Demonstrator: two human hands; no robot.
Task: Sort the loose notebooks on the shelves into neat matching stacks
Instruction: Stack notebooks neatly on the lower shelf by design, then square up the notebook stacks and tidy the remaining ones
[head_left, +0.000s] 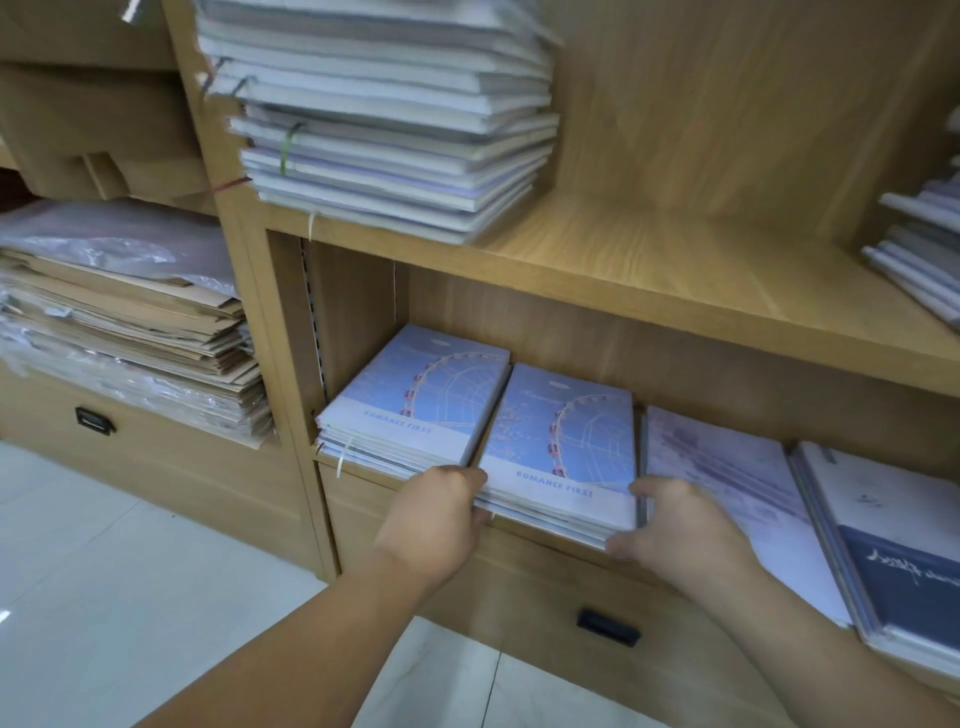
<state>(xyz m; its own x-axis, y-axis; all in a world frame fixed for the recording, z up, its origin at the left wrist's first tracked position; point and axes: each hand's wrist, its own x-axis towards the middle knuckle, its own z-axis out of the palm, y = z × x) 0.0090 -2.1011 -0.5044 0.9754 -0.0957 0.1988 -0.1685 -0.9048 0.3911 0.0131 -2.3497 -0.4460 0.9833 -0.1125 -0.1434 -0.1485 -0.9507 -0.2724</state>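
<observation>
Two stacks of blue ferris-wheel notebooks marked "ROMANCE FIRST" lie side by side on the lower shelf. My left hand (441, 512) grips the front left corner of the right-hand stack (563, 447), thumb on top. At that stack's front right corner my right hand (675, 525) holds it, thumb on the cover and fingers under the edge. The left-hand stack (415, 395) sits against the shelf's side wall, touching neither hand. Further right lie a pale lilac notebook stack (727, 473) and a white and navy notebook stack (893, 545).
A tall uneven pile of grey-white notebooks (384, 114) stands on the upper shelf (675, 260). More notebooks (919, 249) sit at the far right. Brown envelopes under plastic (119, 332) fill the left unit. Drawers with black handles (608, 626) run below; white tiled floor (104, 571) lies in front.
</observation>
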